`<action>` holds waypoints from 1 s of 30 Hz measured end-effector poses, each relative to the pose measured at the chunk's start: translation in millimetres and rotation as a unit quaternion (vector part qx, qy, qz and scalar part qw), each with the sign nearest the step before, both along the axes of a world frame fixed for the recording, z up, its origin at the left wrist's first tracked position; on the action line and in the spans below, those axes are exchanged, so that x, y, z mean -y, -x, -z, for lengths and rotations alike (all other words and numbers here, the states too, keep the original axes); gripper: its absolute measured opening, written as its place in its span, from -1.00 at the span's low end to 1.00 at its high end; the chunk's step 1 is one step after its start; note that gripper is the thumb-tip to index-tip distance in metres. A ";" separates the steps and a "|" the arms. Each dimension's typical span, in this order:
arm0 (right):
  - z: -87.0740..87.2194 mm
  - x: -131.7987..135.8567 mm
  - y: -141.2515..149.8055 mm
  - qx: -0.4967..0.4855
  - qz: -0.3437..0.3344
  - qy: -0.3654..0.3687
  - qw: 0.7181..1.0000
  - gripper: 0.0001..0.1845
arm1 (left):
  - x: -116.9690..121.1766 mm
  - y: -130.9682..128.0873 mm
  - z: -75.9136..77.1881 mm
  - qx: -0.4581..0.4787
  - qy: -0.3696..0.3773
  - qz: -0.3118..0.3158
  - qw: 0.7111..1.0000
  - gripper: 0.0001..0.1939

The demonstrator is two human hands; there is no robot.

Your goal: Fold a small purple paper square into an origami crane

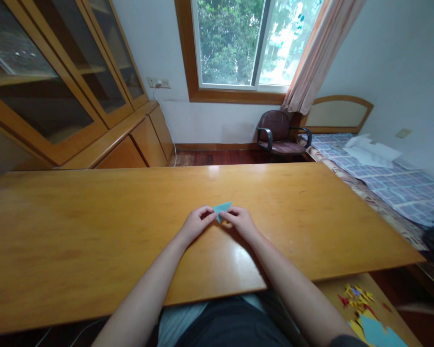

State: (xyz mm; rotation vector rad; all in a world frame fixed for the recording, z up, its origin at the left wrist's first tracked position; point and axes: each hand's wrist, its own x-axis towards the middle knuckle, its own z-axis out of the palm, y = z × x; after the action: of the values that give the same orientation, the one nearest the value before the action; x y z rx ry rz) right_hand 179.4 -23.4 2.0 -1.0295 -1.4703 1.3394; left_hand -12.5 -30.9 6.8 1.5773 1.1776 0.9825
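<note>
A small piece of light-blue folded paper (222,207) is held just above the middle of the wooden table (112,231). Its outline is roughly triangular, with one point up to the right and another down. My left hand (199,221) pinches its left corner between thumb and fingers. From the other side, my right hand (241,220) grips the lower right part, thumb on the face toward me. Fingertips of both hands partly cover the paper, so the finer folds cannot be made out.
An open drawer (340,289) at the lower right holds small yellow and red folded paper pieces (359,299) and light-blue paper sheets (378,332). Glass-door cabinets (83,67) line the left. Beyond the table are an armchair (277,130) and a bed (394,178).
</note>
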 end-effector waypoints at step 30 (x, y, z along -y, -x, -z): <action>9.2 -6.2 -9.4 -0.076 0.118 0.020 0.990 -0.65 | 9.9 -5.6 -22.7 -0.042 0.112 0.105 0.987 -0.67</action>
State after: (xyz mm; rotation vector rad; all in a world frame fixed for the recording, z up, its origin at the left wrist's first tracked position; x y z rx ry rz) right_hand 188.8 -17.2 -7.2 -1.0653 -1.1750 1.2516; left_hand -6.9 -40.8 29.5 1.5371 1.1106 0.6287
